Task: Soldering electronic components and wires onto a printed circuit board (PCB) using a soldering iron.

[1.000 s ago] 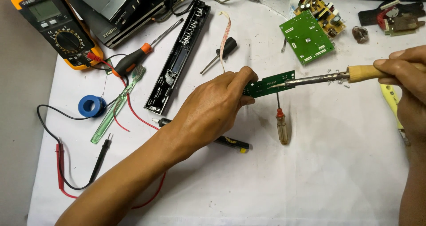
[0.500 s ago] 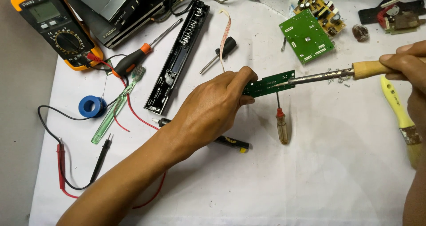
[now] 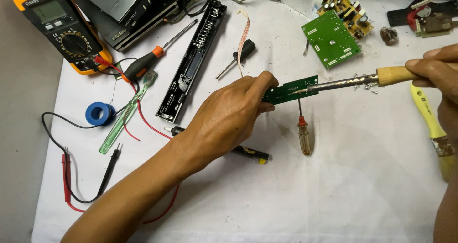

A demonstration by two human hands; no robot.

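- The left hand [image 3: 229, 116] pinched one end of a small green board [image 3: 291, 89], fingers clamped, holding it just above the white sheet [image 3: 334, 190].
- The right hand [image 3: 436, 68] was closed around the wooden handle of a soldering iron [image 3: 343, 83], whose tip touched the board just beyond the pinch.
- Risk, as I judged it: with so narrow a pinch, the tip's push could pivot the board and smear solder.
- The fingertips lay near the hot tip; a slip could burn them.
- A small screwdriver [image 3: 303, 135] lay below the grip.

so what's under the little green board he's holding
Below the small green board lies an amber-handled screwdriver on the white sheet. The left hand covers the board's left end and whatever lies beneath it.
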